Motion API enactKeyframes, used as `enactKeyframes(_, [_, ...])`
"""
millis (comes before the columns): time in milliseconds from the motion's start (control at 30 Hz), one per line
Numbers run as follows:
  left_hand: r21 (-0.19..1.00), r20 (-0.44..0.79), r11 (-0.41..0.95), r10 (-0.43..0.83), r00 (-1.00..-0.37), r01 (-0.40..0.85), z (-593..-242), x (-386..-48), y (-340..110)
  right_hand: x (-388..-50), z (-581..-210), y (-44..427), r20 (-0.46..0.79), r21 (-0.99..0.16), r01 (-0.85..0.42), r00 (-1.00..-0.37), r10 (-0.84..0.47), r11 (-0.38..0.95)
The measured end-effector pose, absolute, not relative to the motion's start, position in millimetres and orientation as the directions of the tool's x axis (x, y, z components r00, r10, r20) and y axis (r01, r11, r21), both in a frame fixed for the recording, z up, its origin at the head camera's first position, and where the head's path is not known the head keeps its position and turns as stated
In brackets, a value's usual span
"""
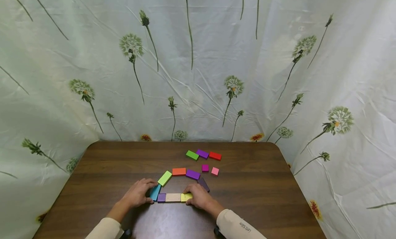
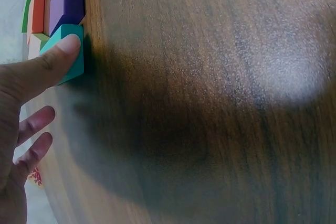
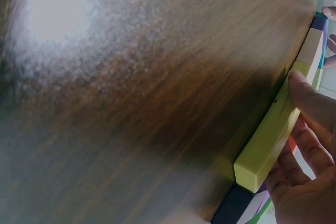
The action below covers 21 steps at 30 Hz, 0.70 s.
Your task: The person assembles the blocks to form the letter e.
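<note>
My left hand (image 1: 137,193) holds a teal block (image 1: 156,192) on the table, thumb at its near end and a finger by its far end. The left wrist view shows the thumb pressed to the teal block (image 2: 77,69), the other visible fingers off it. With my right hand (image 1: 200,196) I pinch a yellow block (image 3: 268,135), thumb on its near side and fingers behind. Between the hands, a small purple block (image 1: 161,197) and a plain wood block (image 1: 173,197) sit in a straight row with the yellow one.
A lime block (image 1: 165,178), an orange block (image 1: 179,171), a purple block (image 1: 193,174) and a dark block (image 1: 203,184) arch behind the row. Farther back lie green (image 1: 192,155), violet (image 1: 202,154), red (image 1: 215,156), magenta (image 1: 205,168) and pink blocks (image 1: 215,171). A flowered curtain (image 1: 204,77) hangs behind.
</note>
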State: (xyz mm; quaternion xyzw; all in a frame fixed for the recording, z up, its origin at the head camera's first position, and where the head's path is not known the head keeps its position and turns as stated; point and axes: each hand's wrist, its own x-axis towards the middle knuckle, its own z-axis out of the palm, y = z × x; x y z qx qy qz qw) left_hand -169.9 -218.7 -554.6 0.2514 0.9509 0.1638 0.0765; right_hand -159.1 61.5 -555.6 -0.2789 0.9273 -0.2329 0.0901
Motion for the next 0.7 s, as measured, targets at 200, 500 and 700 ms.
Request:
enactKeyframes(200, [0.337,-0.048,0.82,0.505,-0.862,0.462,-555.7,-170.7,-217.5,-159.0,-557.5,61.3,-0.046,-0.473,-0.47,-0.831,-0.554,0.745])
enactKeyframes(500, [0.337,-0.042,0.816,0.512,-0.858,0.47,-554.3,-171.3,-216.7,-158.0,-558.0,60.4,-0.052,-0.471,-0.462,-0.836,-0.547,0.751])
enactKeyframes(700, [0.338,-0.034,0.812,0.515,-0.856,0.475,-555.3,-171.9,-216.8,-157.5,-558.3,60.7,-0.042,-0.463,-0.473,-0.834,-0.551,0.75])
